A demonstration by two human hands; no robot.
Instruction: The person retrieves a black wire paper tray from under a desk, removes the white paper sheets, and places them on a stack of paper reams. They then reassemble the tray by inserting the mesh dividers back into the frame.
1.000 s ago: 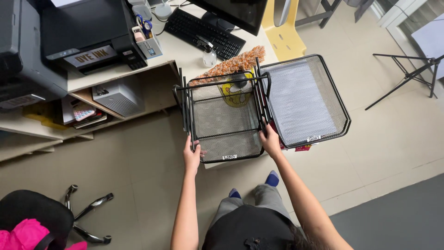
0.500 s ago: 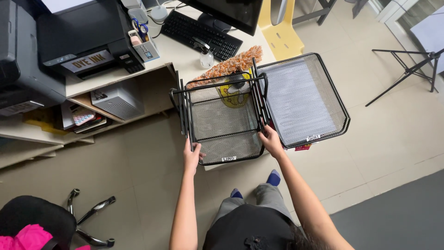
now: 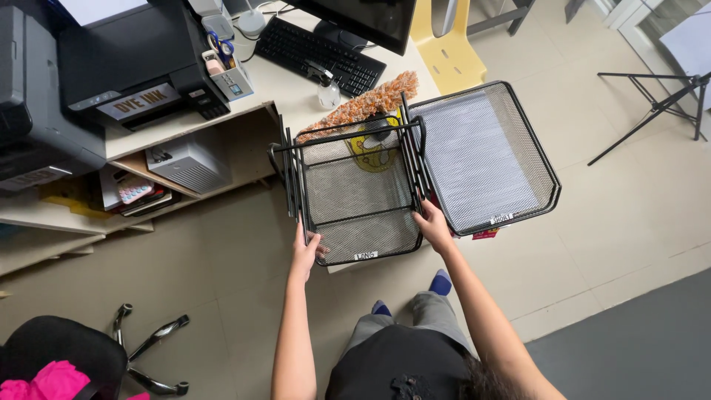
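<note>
I hold a black wire-mesh tray rack over the edge of a pale desk. My left hand grips its left upright frame near the front corner. My right hand grips the right upright frame. A mesh tray sits inside the rack, with a small white label on its front lip. A second black mesh tray lies just to the right of the rack, tilted and partly over the desk edge, touching the rack's right side. An orange fluffy cloth and a yellow item show behind and through the mesh.
A black printer, a keyboard and a monitor stand on the desk. Shelves with a grey box lie under it. A yellow chair is behind. A black office chair is at lower left, a tripod at right.
The rack and both hands stay almost where they were; the view has shifted slightly. My grip on both uprights is unchanged.
</note>
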